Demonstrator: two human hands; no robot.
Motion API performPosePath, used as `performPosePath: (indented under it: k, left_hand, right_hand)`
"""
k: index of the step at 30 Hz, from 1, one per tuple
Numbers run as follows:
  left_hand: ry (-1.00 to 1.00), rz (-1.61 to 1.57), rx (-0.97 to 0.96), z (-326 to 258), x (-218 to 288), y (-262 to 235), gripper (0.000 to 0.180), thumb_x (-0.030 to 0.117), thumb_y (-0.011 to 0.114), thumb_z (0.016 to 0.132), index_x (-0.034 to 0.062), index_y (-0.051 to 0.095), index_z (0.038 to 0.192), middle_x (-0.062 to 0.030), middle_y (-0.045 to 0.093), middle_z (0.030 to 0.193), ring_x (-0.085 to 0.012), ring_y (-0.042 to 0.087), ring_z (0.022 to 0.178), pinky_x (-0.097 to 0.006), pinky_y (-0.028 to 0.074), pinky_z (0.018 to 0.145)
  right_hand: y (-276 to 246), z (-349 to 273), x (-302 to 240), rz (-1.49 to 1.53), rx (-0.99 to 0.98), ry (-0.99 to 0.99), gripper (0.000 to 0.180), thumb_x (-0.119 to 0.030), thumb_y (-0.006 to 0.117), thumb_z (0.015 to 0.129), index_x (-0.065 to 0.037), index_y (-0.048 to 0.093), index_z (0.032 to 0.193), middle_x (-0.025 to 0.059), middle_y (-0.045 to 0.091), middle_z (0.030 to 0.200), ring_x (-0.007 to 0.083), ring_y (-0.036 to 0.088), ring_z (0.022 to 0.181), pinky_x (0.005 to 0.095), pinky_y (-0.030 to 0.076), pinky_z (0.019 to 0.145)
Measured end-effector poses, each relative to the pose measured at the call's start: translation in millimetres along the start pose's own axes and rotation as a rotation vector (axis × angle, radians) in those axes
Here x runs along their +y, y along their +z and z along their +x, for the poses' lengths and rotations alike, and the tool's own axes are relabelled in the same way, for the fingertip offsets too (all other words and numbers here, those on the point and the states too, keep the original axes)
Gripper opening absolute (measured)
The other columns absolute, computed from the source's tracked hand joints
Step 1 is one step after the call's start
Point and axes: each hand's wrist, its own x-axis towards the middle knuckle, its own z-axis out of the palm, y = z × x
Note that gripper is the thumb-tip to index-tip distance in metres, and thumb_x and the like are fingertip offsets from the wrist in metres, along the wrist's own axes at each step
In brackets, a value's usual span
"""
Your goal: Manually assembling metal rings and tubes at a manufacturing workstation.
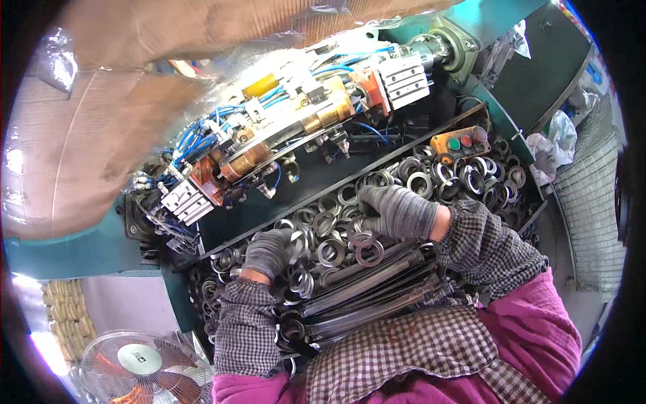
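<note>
A teal machine frame [81, 249] under cardboard sheeting [81, 135], a fan [138, 360] standing lower left.

We see a large sheet of brown cardboard [87, 135], wrapped in clear plastic film, spread well above and to the left of the left grip [268, 250], curving over the top of the view. A small orange control box [461, 141] with one green and one red round button sits just up and to the right of the right grip [397, 210], and crumpled white plastic bags [555, 145] lie farther right of it; we find no screens or signs.
</note>
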Motion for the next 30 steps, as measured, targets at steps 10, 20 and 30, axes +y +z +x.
performPosePath:
  k: [10,20,30]
  left_hand:
    - [0.316,-0.713,0.395,-28,66,-22,0.054,0.006,0.070,0.081,0.0024,0.053,0.132,-0.0140,0.065,0.117,-0.0192,0.062,0.107,-0.032,0.047,0.095]
    - [0.374,-1.135,0.149,-40,82,-53,0.079,0.025,0.092,0.056,0.0049,0.058,0.124,-0.0079,0.066,0.110,-0.0178,0.064,0.100,-0.032,0.053,0.089]
    - [0.337,-0.882,0.310,-36,68,-82,0.077,0.019,0.090,0.059,0.0019,0.056,0.125,-0.0076,0.066,0.105,-0.0170,0.063,0.093,-0.031,0.051,0.085]
  right_hand:
    - [8,-8,-25,0.849,-0.061,0.016,0.029,-0.018,0.063,0.093,-0.001,0.065,0.116,0.0082,0.070,0.103,0.0141,0.064,0.092,0.0300,0.052,0.083]
    - [-40,-11,-31,0.787,0.010,0.142,0.032,-0.019,0.062,0.093,0.001,0.062,0.118,0.0120,0.070,0.105,0.0155,0.065,0.097,0.0296,0.051,0.087]
    - [-56,13,-11,0.363,0.164,-0.391,0.064,-0.025,0.083,0.071,-0.003,0.056,0.124,0.0146,0.062,0.116,0.0270,0.060,0.109,0.0359,0.048,0.095]
